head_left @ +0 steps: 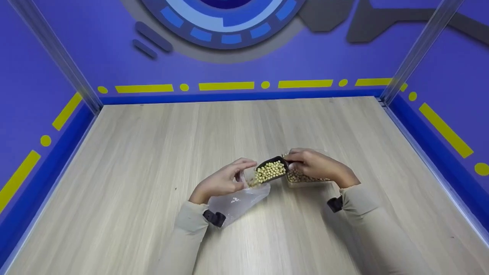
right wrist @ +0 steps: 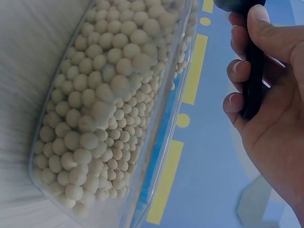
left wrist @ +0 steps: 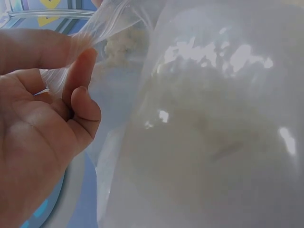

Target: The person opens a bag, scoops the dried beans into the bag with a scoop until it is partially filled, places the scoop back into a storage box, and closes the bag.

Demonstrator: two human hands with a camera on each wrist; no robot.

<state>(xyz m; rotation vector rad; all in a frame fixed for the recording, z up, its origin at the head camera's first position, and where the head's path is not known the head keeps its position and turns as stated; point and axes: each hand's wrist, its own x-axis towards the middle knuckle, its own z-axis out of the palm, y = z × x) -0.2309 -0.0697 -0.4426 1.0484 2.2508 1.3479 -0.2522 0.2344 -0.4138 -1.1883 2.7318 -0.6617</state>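
Soybeans may roll toward the table's far edge if the right hand, gripping the scoop, misses the left hand's pinched bag.

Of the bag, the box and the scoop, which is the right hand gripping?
The black scoop, loaded with pale pellets: the right hand grips its handle. The bag is in the left hand, and the clear box is in neither.

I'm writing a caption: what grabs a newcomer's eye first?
Likely the black scoop of round, pale beads in the right hand, at the mouth of the translucent plastic bag the left hand holds. Then the clear rectangular plastic box of beads beneath the right hand, and, behind, the yellow-dashed blue wall.
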